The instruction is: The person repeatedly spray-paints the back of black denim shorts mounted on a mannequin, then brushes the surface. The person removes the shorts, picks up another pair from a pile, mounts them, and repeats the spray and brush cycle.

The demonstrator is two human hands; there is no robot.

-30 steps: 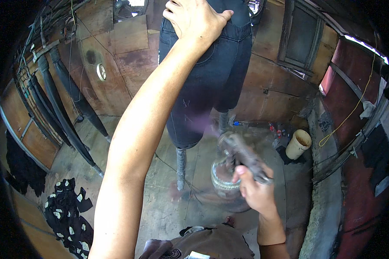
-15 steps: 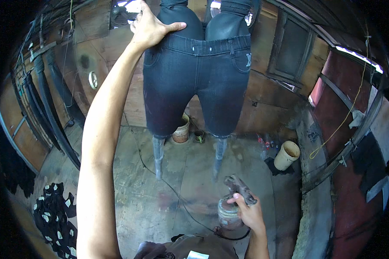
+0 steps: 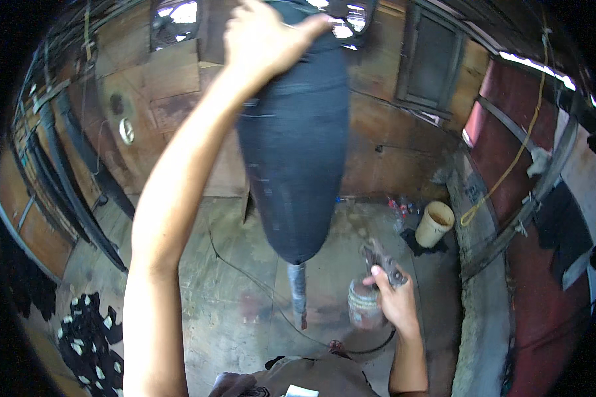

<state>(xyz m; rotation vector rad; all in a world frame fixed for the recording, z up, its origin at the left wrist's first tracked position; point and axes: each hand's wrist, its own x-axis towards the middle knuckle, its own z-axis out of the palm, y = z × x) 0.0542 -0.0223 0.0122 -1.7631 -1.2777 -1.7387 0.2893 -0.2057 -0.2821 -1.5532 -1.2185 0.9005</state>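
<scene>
A pair of dark jeans (image 3: pixel 298 152) is stretched over an upright legged form, seen side-on as one tapering shape. Below the hem, a narrow grey post (image 3: pixel 297 298) reaches down. My left hand (image 3: pixel 268 40) is up at the waist end, slightly blurred, thumb and fingers spread, lying against or just in front of the form; contact is hard to make out. Low on the right, my right hand (image 3: pixel 397 298) is closed round a stained spray gun (image 3: pixel 385 261) with a round paint cup (image 3: pixel 364 301) under it. A hose (image 3: pixel 371 351) curves from the gun's lower end.
A cream bucket (image 3: pixel 435 223) stands by the low concrete ledge (image 3: pixel 473 278) at right, near some bottles (image 3: pixel 401 206). Black cloth pieces with white patches (image 3: pixel 89 337) lie at lower left. Dark tubes (image 3: pixel 73 159) lean along the left wall. A yellow cord (image 3: pixel 503 188) hangs at right.
The jeans on their form have turned from showing the front with both legs to a side-on view. My left hand has moved right across the top; the spray gun has shifted slightly right.
</scene>
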